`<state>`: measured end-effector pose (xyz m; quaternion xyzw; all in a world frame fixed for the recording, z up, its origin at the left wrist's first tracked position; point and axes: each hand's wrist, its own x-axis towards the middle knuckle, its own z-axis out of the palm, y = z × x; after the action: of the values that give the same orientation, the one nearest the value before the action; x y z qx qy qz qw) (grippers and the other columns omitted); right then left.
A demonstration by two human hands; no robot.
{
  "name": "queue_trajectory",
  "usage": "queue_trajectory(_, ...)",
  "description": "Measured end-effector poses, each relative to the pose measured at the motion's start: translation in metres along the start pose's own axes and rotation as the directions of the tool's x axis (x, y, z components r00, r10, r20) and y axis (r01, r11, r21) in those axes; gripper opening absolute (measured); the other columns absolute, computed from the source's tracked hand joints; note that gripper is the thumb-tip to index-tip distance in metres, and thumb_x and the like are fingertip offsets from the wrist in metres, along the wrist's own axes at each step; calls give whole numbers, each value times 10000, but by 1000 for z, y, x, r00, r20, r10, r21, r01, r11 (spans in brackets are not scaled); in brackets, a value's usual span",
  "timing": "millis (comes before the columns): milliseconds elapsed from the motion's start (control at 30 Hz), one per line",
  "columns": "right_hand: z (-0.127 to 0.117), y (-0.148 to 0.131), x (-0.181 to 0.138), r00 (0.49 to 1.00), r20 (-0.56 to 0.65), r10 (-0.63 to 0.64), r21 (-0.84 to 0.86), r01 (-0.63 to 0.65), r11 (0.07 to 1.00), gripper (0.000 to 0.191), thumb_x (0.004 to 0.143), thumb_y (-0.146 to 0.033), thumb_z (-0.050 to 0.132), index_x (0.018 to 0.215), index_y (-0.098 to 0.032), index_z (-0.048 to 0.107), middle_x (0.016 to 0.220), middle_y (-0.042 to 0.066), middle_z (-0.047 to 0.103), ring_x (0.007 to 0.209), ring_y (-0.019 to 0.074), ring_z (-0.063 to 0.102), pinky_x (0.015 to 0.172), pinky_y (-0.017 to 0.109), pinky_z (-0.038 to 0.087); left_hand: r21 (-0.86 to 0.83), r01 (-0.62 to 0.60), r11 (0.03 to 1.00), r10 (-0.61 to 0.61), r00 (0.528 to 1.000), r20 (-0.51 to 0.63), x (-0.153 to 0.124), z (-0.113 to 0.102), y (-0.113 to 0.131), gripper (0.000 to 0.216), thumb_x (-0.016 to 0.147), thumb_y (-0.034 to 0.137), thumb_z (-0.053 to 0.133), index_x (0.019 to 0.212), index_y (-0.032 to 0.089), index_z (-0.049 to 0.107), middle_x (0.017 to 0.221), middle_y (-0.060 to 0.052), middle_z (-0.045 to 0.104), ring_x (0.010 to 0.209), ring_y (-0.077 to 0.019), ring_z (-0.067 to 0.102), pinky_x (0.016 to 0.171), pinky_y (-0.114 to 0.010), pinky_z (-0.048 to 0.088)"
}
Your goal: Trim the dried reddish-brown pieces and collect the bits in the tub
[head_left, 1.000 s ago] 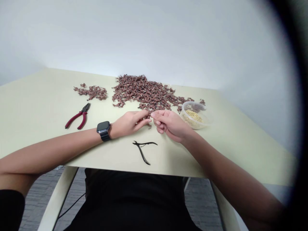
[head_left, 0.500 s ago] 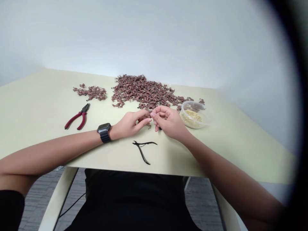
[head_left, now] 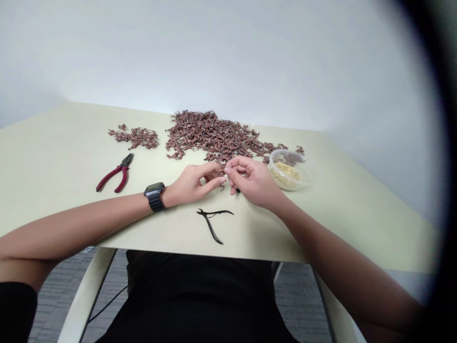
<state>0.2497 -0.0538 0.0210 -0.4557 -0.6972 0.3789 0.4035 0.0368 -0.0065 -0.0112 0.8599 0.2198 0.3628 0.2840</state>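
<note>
My left hand (head_left: 194, 184) and my right hand (head_left: 253, 183) meet at the fingertips just in front of a big heap of small reddish-brown pieces (head_left: 214, 134). Between the left thumb and fingers sits one small reddish-brown piece (head_left: 222, 169), mostly hidden; a bit of it shows below the thumb. The right thumb and index finger pinch at its side, on something too small to make out. A dark object (head_left: 237, 190) peeks out under the right fingers. Black cuticle nippers (head_left: 211, 225) lie with handles spread on the table, nearer to me than both hands.
Red-handled pliers (head_left: 119, 174) rest at the left, handles apart. Behind them is a smaller heap of reddish-brown pieces (head_left: 137, 138). A clear round tub (head_left: 303, 182) holding tiny gold-coloured parts (head_left: 288, 171) stands beside my right hand. The pale table (head_left: 160, 233) meets a white wall.
Hardly anything differs. Both hands keep their pinch at the same place, with only a very slight shift of the fingertips.
</note>
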Motion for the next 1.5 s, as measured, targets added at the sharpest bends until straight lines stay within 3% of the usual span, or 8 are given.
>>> queue_trajectory(167, -2, 2, -3, 983, -21, -185, -357, 165, 919, 160, 1014, -359, 550, 965, -217, 603, 760, 22, 675, 627, 151, 627, 620, 287, 498, -9, -18, 1000, 18, 1000, -1, 1, -1, 2, 228, 1002, 400, 618, 1030, 177, 656, 903, -43, 743, 797, -133, 699, 702, -228, 540)
queue_trajectory(233, -1, 4, -4, 972, -22, -236, -420, 205, 884, 133, 1006, -334, 553, 977, -217, 608, 784, 30, 687, 656, 158, 627, 637, 293, 493, -8, -19, 1000, 19, 1000, 2, 1, -2, 2, 219, 1000, 391, 624, 1025, 176, 659, 899, -38, 736, 790, -127, 692, 691, -221, 532)
queue_trajectory(333, 1, 2, -4, 986, -39, -165, -303, 146, 942, 172, 1007, -378, 565, 976, -214, 611, 761, 24, 676, 613, 152, 627, 602, 289, 498, 4, -19, 1000, 19, 1000, 17, 1, -3, 2, 217, 1002, 391, 622, 1031, 179, 659, 891, -30, 730, 780, -121, 687, 661, -208, 518)
queue_trajectory(433, 1, -2, -2, 1000, 14, 14, -25, -14, 1000, 262, 978, -462, 623, 932, -205, 611, 694, 0, 636, 562, 146, 642, 564, 276, 519, 27, -38, 999, 37, 999, 31, 1, -5, 0, 224, 1003, 399, 618, 1044, 181, 653, 889, -32, 734, 777, -125, 692, 679, -217, 532)
queue_trajectory(567, -4, -3, 3, 973, 151, 176, 222, -207, 953, 344, 875, -499, 764, 878, -175, 647, 658, -23, 614, 511, 115, 628, 527, 239, 506, 71, -89, 994, 85, 995, 52, 1, -7, -2, 222, 995, 401, 631, 1034, 183, 653, 879, -36, 743, 757, -129, 697, 665, -220, 536)
queue_trajectory(667, -7, 3, 5, 965, 173, 198, 295, -242, 924, 362, 843, -500, 800, 882, -164, 673, 658, -24, 621, 501, 98, 601, 509, 225, 498, 60, -84, 995, 82, 996, 44, 2, -7, -1, 224, 998, 405, 626, 1020, 185, 658, 864, -31, 740, 746, -124, 691, 654, -216, 530)
queue_trajectory(1033, -3, 6, 4, 999, -18, -36, 104, 38, 994, 292, 905, -471, 736, 930, -198, 638, 722, -4, 636, 575, 129, 640, 522, 254, 552, -230, 103, 968, -90, 994, 69, 4, -2, 12, 277, 1018, 429, 594, 981, 158, 641, 852, -51, 735, 672, -99, 633, 622, -219, 481)
queue_trajectory(1500, -5, -5, 1, 997, 24, 71, 104, -73, 992, 239, 896, -389, 748, 893, -164, 666, 671, -4, 646, 545, 121, 639, 520, 237, 557, -98, 60, 993, -57, 998, 33, 2, 0, 6, 273, 1020, 418, 591, 1007, 158, 674, 843, -36, 728, 708, -104, 651, 646, -215, 479)
